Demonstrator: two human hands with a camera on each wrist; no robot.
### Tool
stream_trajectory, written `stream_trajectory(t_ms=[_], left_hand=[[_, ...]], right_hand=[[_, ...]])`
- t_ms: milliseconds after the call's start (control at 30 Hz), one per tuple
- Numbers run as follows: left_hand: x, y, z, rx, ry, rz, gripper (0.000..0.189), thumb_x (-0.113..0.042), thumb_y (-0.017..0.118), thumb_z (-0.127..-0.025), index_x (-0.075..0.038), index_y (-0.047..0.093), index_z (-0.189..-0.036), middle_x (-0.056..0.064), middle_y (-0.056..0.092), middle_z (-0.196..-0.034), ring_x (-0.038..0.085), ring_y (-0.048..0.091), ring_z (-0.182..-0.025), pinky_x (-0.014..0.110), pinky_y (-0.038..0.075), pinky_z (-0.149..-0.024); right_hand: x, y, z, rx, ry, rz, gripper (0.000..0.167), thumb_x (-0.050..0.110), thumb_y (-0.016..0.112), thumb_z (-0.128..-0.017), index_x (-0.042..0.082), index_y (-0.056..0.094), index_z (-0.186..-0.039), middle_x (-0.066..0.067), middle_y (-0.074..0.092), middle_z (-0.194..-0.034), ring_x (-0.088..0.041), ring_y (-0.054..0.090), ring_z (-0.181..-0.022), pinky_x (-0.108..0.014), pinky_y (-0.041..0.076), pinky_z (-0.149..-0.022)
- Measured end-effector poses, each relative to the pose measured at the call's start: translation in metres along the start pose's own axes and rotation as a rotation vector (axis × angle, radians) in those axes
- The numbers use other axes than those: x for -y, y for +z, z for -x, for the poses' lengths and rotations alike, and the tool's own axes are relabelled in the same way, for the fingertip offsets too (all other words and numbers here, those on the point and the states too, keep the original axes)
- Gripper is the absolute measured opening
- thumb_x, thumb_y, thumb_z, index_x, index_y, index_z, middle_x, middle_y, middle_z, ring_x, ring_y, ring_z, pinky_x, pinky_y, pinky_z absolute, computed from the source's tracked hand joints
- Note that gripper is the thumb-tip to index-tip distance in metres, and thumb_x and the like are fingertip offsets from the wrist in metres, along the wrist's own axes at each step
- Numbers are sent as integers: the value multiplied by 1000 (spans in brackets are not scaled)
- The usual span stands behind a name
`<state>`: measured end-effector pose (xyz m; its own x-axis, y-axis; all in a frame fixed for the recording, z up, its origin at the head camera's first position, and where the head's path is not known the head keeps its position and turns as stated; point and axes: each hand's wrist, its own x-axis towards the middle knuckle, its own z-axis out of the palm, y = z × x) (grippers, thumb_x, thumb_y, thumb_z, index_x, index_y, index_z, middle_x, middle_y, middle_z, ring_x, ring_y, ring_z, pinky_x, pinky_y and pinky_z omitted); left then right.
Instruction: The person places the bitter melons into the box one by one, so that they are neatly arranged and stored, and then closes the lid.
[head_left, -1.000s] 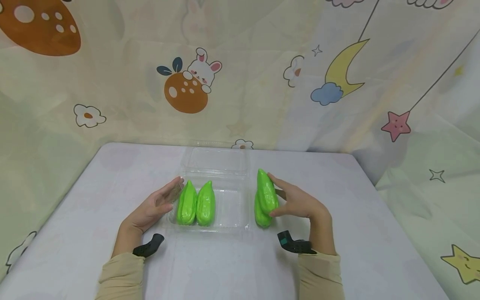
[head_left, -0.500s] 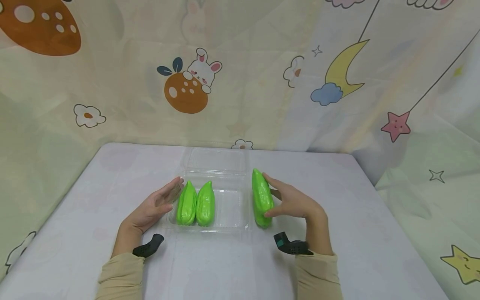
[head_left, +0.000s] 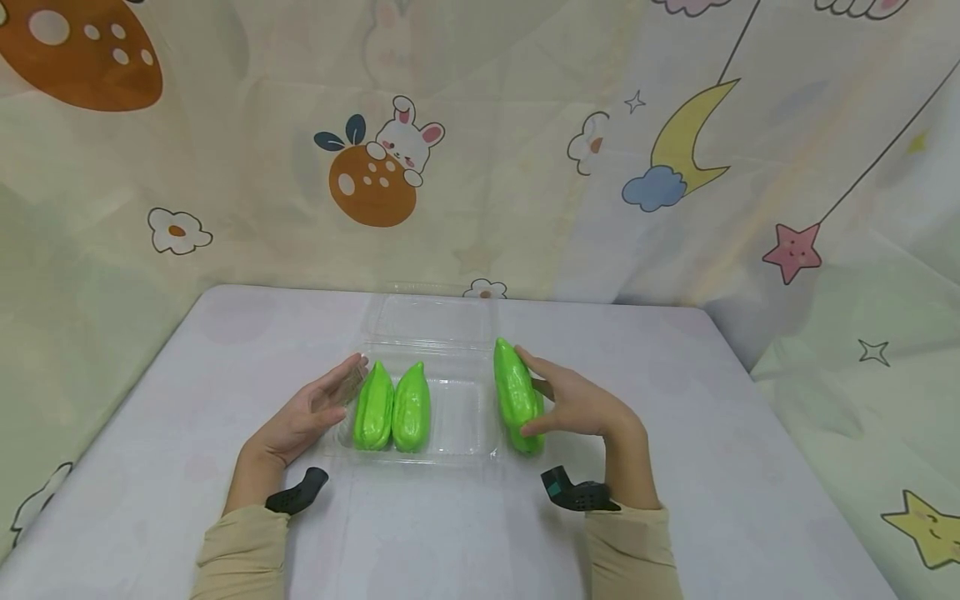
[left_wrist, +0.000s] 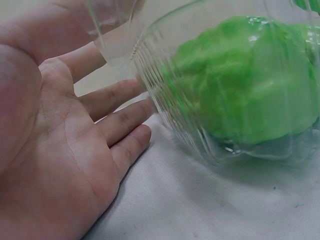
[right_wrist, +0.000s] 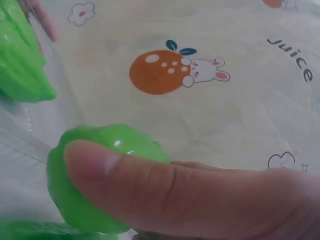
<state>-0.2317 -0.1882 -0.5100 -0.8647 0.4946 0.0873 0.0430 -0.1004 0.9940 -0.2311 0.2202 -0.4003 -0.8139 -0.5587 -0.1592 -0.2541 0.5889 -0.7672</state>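
Note:
My right hand (head_left: 581, 404) holds a glossy, bright green bitter melon (head_left: 516, 392) between thumb and fingers, just over the right rim of a clear plastic clamshell box (head_left: 461, 417). In the right wrist view, the thumb lies across the end of this held bitter melon (right_wrist: 85, 195). Partly hidden beneath it is another bitter melon (head_left: 537, 443) on the table. Two more, a left one (head_left: 373, 408) and a right one (head_left: 412, 408), lie side by side in the left part of the box. My left hand (head_left: 303, 412) touches the box's left wall with straight fingers (left_wrist: 122, 120).
The box's clear lid (head_left: 435, 321) lies folded back toward the far edge of the white-covered table (head_left: 420, 533). Behind the table hangs a printed curtain (head_left: 510, 167). A black wrist camera sits on each wrist.
My right hand has carried the held bitter melon left, from above the one on the table to the box's right rim. The left hand has stayed in place.

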Motion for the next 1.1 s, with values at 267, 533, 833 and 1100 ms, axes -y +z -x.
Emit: stream_trajectory(t_ms=[267, 533, 833, 1100], left_hand=[[1, 0, 0, -6, 0, -9, 78, -3, 56, -89, -17, 15, -153, 4, 6, -162, 23, -3, -149, 62, -7, -112], [0, 0, 0, -10, 2, -13, 78, -3, 57, -89, -17, 15, -153, 3, 6, -162, 24, -3, -149, 62, -7, -112], [-1, 2, 0, -18, -8, -10, 77, -4, 58, -89, -16, 16, -153, 4, 6, -162, 25, -4, -149, 62, -7, -112], [-1, 1, -1, -12, -4, 2, 77, -2, 56, -89, -15, 16, -153, 4, 6, -162, 26, -5, -148, 62, -8, -112]], right_hand=[[3, 1, -1, -3, -7, 21, 114, 18, 86, -68, 18, 10, -154, -1, 17, -159, -31, 38, -138, -45, 34, -111], [11, 3, -2, -15, -6, 39, 114, 18, 86, -67, 19, 12, -154, 0, 20, -158, -29, 38, -138, -43, 35, -111], [13, 6, -5, -25, -14, 65, 114, 19, 87, -66, 19, 13, -154, 0, 22, -158, -27, 38, -138, -43, 36, -110], [17, 12, -11, -30, -66, 93, 114, 21, 87, -66, 14, 14, -153, 1, 22, -158, -24, 39, -138, -41, 34, -111]])
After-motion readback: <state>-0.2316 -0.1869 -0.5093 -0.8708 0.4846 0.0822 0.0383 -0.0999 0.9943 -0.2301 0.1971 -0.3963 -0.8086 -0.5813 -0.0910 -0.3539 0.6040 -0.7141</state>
